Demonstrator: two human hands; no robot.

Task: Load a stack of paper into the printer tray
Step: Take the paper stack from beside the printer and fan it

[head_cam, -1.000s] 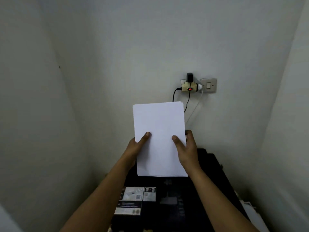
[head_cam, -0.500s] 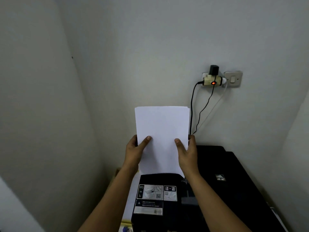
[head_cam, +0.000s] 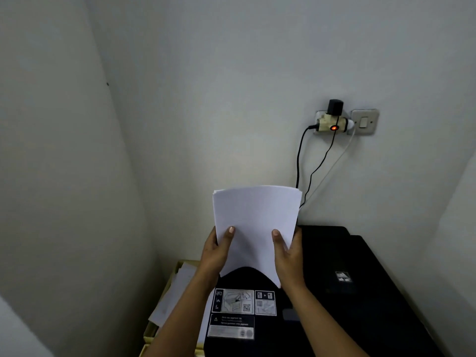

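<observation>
1. Tray slot not visible; printer cut off at the bottom edge, label text too blurred to read.
2. Paper stack above the printer: white, bowed, top sheets fanned.
3. Left hand and right hand each grasp a side edge, thumbs on front.

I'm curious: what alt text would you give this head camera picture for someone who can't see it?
Two hands, left and right, hold a bowed stack of white paper upright above a black printer in a pale-walled corner. Cables hang from a wall socket adapter with a red light, beside a switch.
</observation>
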